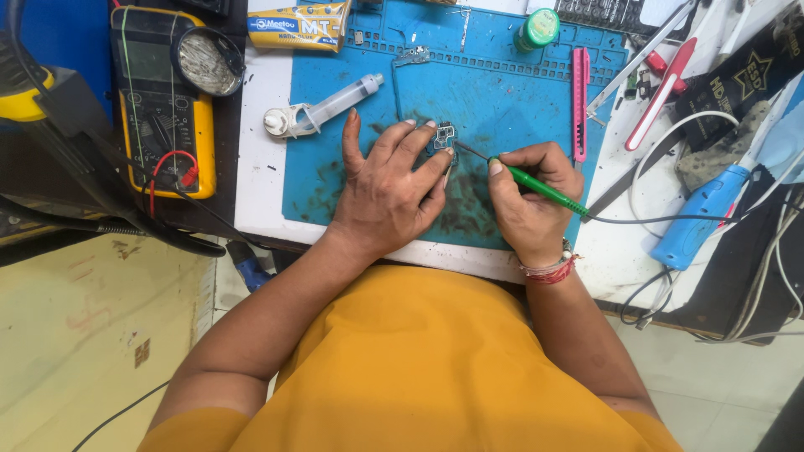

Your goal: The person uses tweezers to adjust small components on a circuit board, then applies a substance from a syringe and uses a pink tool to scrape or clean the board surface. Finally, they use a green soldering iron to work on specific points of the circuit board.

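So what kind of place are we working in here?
Most likely an electronics repair bench: a blue work mat, a yellow multimeter, and the right hand holding a green soldering iron to a small circuit board.

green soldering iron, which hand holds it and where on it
The right hand grips the green soldering iron by its handle; the left hand presses the small circuit board down.

On the work mat (502, 84), a small circuit board (444, 138) lies under the left hand (389, 188), with the right hand (528, 201) at its 4 o'clock holding a soldering iron (536, 186) whose tip meets the board. A syringe (322, 109) lies at the board's 9 o'clock, at the mat's edge, and a multimeter (163, 100) farther out the same way. A utility knife (579, 100) rests at 2 o'clock, a small round pot (537, 28) at 1 o'clock.
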